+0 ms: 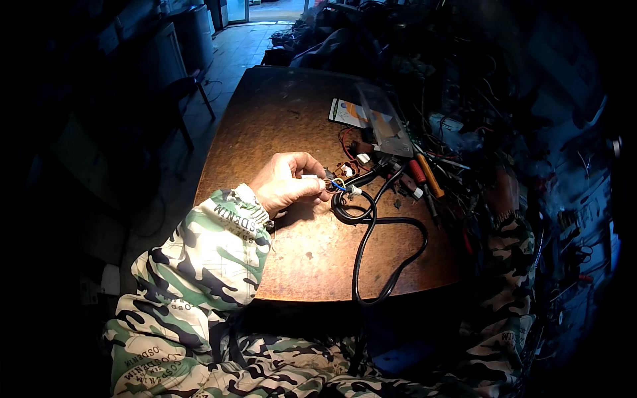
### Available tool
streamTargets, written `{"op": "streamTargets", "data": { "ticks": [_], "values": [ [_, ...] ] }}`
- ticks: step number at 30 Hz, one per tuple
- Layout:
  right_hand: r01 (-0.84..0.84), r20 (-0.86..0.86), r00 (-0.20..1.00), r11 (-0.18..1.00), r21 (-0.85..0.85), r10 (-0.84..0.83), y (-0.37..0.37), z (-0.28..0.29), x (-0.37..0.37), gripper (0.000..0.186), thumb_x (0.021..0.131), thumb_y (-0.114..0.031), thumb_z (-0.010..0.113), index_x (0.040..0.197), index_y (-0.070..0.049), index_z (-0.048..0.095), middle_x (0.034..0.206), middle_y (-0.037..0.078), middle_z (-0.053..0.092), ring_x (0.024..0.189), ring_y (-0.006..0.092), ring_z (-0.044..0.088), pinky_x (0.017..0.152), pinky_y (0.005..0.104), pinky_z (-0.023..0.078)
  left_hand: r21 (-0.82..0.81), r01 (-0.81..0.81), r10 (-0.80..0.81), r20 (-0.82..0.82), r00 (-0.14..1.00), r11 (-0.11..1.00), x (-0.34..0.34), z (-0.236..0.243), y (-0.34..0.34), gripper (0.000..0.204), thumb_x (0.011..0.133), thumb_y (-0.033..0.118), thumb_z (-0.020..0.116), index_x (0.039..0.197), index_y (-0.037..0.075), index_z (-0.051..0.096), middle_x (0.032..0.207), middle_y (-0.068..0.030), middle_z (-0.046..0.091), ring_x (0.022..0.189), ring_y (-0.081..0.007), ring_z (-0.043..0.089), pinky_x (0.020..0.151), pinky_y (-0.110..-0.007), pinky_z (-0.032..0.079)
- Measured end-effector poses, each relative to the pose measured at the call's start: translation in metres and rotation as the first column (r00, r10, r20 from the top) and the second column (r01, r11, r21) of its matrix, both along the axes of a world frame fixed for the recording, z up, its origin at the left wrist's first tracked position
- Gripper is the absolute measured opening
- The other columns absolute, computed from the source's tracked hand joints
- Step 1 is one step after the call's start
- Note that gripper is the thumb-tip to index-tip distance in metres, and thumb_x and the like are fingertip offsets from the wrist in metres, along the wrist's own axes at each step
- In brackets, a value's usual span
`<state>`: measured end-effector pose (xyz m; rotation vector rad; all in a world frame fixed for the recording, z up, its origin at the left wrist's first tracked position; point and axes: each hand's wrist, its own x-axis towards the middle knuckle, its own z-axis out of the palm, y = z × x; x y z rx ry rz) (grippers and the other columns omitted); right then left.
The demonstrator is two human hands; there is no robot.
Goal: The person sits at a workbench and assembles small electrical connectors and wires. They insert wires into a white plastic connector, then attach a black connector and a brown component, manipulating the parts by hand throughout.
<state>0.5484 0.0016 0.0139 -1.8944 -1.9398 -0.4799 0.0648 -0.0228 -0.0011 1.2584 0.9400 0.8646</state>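
Observation:
Over the middle of the wooden table (298,265), my left hand (288,184) pinches a small connector-like part, mostly covered by thumb and fingers. Thin blue and yellow wires (339,186) come out from beside its fingertips toward the black power cable (359,265). That cable coils just right of the hand, loops across the tabletop and hangs over the near edge. A small white connector (355,190) sits by the wires. My right hand (502,192) is in deep shadow at the right side, near the heap of tools and wires; its fingers cannot be made out.
Right of the cable lie a red-handled tool (417,171) and an orange-handled one (431,176). Behind them are a clear plastic package (388,126) and a printed card (347,113). Tangled wires and parts pile along the right. A dark chair (182,93) stands at far left.

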Motion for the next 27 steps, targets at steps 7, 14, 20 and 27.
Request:
{"op": "streamTargets", "data": {
  "ticks": [7, 14, 20, 27],
  "values": [
    [-0.199, 0.264, 0.954, 0.955, 0.221, 0.138, -0.048, 0.051, -0.017, 0.041, 0.071, 0.008, 0.074, 0.108, -0.001, 0.06, 0.112, 0.017, 0.06, 0.097, 0.0364, 0.065, 0.075, 0.0415, 0.057, 0.019, -0.01, 0.009, 0.05, 0.999, 1.0, 0.001, -0.004, 0.001, 0.023, 0.087, 0.004, 0.068, 0.106, -0.007, 0.059, 0.092, -0.0171, 0.07, 0.083, -0.0191, 0.072, 0.072, -0.027, 0.061],
    [-0.35, 0.089, 0.934, 0.936, 0.023, 0.347, -0.089, 0.064, -0.082, 0.036, 0.074, -0.013, 0.084, 0.099, 0.001, 0.062, 0.089, 0.016, 0.069, 0.075, 0.0299, 0.069, 0.065, 0.0374, 0.057, 0.021, 0.006, -0.007, 0.042, 0.999, 1.0, 0.003, -0.004, 0.001, 0.022, 0.089, 0.004, 0.068, 0.107, -0.006, 0.058, 0.094, -0.0151, 0.069, 0.086, -0.0188, 0.072, 0.076, -0.028, 0.061],
    [-0.596, -0.671, 0.684, 0.75, -0.287, 0.287, -0.089, 0.057, -0.138, 0.047, 0.081, -0.038, 0.081, 0.093, 0.003, 0.061, 0.071, 0.009, 0.062, 0.063, 0.0161, 0.058, 0.054, 0.0305, 0.045, 0.035, -0.015, 0.014, 0.026, 1.0, 0.999, -0.002, -0.006, 0.0, 0.022, 0.089, 0.004, 0.068, 0.106, -0.005, 0.058, 0.094, -0.0145, 0.069, 0.087, -0.019, 0.072, 0.075, -0.028, 0.062],
    [-0.565, -0.427, 0.797, 0.777, -0.276, 0.428, -0.098, 0.055, -0.165, 0.042, 0.083, -0.032, 0.079, 0.087, 0.005, 0.061, 0.069, 0.018, 0.063, 0.058, 0.0235, 0.062, 0.054, 0.0345, 0.048, 0.049, 0.039, -0.041, 0.046, 0.998, 0.998, 0.0, -0.001, 0.001, 0.024, 0.088, 0.003, 0.069, 0.107, -0.004, 0.058, 0.095, -0.0145, 0.069, 0.088, -0.0189, 0.072, 0.077, -0.028, 0.061]
  ]
}}
